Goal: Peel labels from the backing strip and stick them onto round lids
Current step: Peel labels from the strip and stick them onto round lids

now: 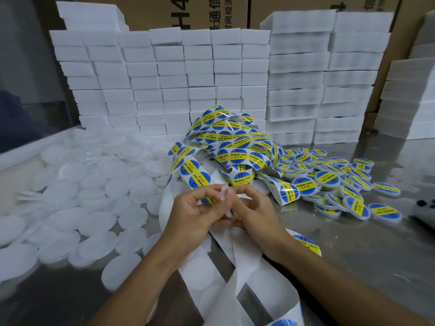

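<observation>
Both hands meet at the table's middle. My right hand point(251, 215) holds a translucent round lid point(223, 196) on edge between its fingers. My left hand point(195, 212) pinches a blue and yellow label point(210, 200) against that lid, with most of the label hidden by the fingers. A tangled backing strip point(226, 147) full of blue and yellow labels lies just behind the hands. Its bare white tail point(237, 274) runs under my wrists toward me.
Several plain translucent lids point(77, 194) cover the table's left half. Several labelled lids point(334, 182) lie in a heap at the right. White foam blocks point(179, 78) stand stacked along the back before cardboard boxes point(211, 12). A dark object point(423, 208) sits at the right edge.
</observation>
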The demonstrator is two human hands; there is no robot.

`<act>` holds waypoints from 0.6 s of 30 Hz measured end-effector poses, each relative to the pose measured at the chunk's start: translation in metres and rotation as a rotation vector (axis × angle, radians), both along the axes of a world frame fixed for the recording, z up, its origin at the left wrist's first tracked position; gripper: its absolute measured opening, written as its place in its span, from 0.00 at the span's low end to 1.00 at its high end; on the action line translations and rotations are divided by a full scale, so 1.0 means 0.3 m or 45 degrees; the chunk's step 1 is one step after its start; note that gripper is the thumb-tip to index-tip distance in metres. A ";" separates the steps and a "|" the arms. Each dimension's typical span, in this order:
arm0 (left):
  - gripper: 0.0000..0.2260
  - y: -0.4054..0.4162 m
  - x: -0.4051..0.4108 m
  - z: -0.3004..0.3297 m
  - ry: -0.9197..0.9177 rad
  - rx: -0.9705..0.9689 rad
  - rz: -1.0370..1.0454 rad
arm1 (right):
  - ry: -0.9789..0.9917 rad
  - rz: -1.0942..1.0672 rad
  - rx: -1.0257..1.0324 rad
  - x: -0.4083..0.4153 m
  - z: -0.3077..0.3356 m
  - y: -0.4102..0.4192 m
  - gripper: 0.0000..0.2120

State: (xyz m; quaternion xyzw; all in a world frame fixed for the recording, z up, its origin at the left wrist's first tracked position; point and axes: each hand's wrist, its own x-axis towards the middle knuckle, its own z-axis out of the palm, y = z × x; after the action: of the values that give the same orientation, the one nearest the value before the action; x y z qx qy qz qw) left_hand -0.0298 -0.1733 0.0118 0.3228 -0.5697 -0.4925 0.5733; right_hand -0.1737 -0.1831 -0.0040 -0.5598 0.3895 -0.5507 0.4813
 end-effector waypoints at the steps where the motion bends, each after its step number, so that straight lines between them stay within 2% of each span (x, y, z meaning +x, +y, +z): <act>1: 0.13 0.002 -0.002 -0.002 -0.017 0.009 -0.046 | -0.029 -0.006 0.028 -0.004 0.003 0.000 0.22; 5: 0.11 0.006 -0.005 -0.006 -0.043 0.047 -0.065 | -0.160 -0.034 0.090 -0.016 0.001 -0.012 0.23; 9: 0.05 -0.006 0.000 -0.006 0.019 0.095 0.035 | -0.169 0.018 0.038 -0.008 0.003 -0.006 0.15; 13: 0.05 -0.016 0.007 -0.004 0.137 0.223 0.147 | -0.094 0.122 -0.001 -0.003 0.000 -0.008 0.26; 15: 0.05 -0.020 0.009 -0.001 0.152 0.260 0.188 | -0.128 0.105 0.027 -0.007 0.001 -0.015 0.23; 18: 0.04 -0.020 0.009 0.001 0.119 0.269 0.231 | -0.191 0.089 0.066 -0.021 0.005 -0.020 0.12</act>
State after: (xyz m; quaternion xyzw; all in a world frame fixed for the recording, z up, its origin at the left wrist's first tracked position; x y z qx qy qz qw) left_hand -0.0272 -0.1793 0.0120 0.4082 -0.4557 -0.5103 0.6044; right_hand -0.1801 -0.1892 -0.0025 -0.5176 0.3468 -0.5635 0.5425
